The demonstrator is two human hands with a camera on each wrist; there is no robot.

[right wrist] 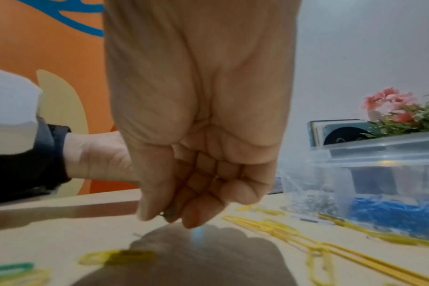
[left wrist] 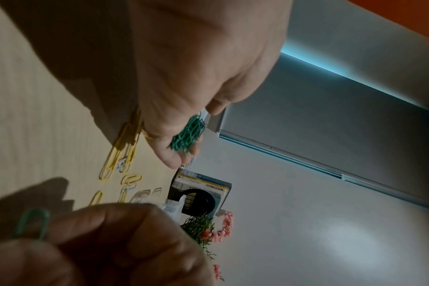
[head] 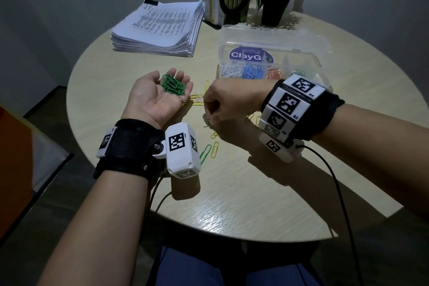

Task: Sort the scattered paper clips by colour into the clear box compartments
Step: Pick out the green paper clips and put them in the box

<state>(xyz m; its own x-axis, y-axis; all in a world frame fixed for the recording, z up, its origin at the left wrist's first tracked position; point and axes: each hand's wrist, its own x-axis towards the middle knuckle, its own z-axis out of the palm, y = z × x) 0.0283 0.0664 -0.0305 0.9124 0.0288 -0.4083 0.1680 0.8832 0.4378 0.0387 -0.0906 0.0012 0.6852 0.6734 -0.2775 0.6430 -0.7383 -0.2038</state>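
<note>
At frame centre, the left hand (head: 155, 96) lies palm up, fingers relaxed, cradling a heap of green paper clips (head: 173, 85). The right hand (head: 224, 105) pinches one green clip (left wrist: 33, 224) with curled fingers. Yellow clips (right wrist: 294, 232) lie scattered before the clear box (head: 269, 62) at upper right.

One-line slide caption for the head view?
Left hand cups green paper clips while right hand picks near yellow clips.

Head view downward; wrist views close.
</note>
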